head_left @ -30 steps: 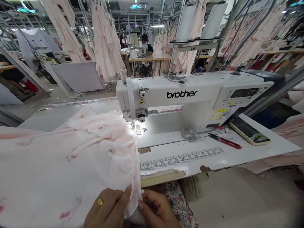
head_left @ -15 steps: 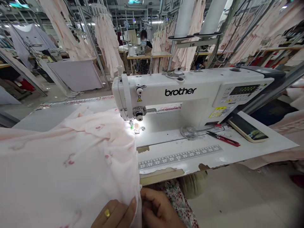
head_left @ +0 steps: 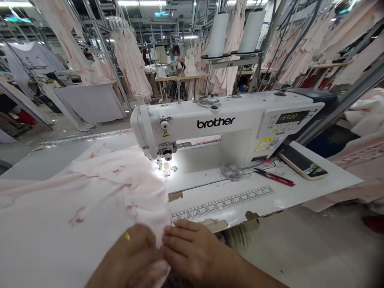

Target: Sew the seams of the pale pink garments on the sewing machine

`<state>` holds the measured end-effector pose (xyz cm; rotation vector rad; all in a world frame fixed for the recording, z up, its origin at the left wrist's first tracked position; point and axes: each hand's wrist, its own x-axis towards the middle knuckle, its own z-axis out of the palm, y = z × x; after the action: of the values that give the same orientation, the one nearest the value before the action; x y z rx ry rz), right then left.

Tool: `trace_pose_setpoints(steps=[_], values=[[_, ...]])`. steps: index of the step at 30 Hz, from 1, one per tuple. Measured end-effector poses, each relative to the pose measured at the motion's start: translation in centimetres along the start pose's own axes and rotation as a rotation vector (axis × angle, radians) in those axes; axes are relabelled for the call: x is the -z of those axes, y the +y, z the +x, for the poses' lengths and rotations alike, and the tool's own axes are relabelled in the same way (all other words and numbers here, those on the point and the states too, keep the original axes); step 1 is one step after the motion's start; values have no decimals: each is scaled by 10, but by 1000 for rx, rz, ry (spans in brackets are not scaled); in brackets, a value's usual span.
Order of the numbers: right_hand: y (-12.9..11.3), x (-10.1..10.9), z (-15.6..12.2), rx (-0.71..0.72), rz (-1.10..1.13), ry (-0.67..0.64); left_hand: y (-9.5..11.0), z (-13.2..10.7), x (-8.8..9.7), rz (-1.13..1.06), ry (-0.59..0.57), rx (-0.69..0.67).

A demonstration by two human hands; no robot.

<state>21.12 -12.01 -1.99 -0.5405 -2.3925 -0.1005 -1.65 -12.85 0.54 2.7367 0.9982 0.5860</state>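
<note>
The pale pink printed cloth (head_left: 90,212) spreads to the left and in front of the sewing machine (head_left: 240,140), one edge reaching its needle. In front of that machine, the left hand (head_left: 129,252) has its fingers curled closed on a bit of the cloth, while the right hand's (head_left: 196,252) fingers lie together, slightly bent, at the edge beside it; whether they pinch anything, I cannot tell. Snips (head_left: 276,177) lie before the machine's right end.

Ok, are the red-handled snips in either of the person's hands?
No, the snips lie on the table, apart from the left hand and the right hand.
</note>
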Motion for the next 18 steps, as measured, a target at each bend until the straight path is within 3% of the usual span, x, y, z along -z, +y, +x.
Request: trace_pose_setpoints(steps=[4, 6, 8, 11, 15, 18], values=[[16, 6, 15, 38, 104, -210, -44, 46, 24, 74, 57, 332], [24, 9, 23, 70, 167, -310, -64, 67, 25, 191, 57, 533], [32, 13, 31, 92, 223, -386, -78, 84, 23, 267, 14, 635], [42, 25, 45, 92, 294, -461, -87, 97, 25, 299, -56, 645], [56, 44, 66, 114, 393, -524, -86, 97, 39, 343, -79, 659], [67, 41, 75, 166, 422, -571, -84, 91, 36, 396, -124, 648]])
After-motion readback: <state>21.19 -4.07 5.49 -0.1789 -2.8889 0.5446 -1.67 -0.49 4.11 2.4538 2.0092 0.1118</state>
